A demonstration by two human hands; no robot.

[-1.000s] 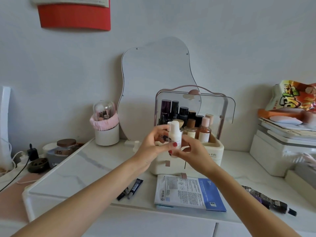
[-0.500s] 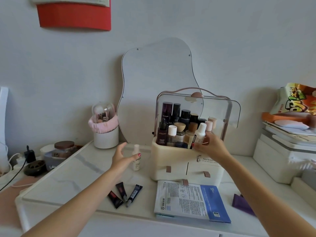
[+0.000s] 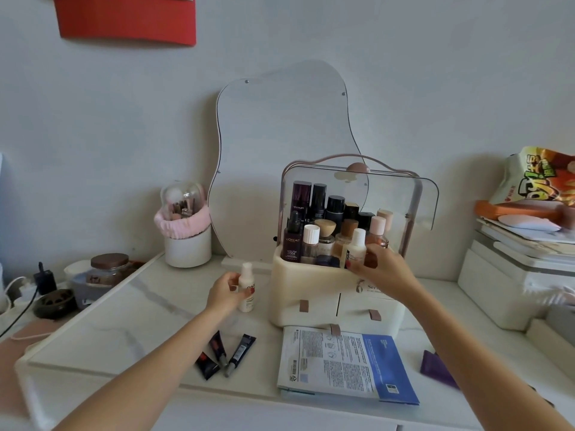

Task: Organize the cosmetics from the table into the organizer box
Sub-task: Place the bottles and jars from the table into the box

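- The left hand curls its fingers around a small white bottle, which stands upright on the marble table, just left of the cream organizer box.
- The right hand grips a white bottle with a white cap, tilted, at the front edge of the box's top compartment among other bottles.
- Three dark tubes lie on the table near a blue-and-white sachet.
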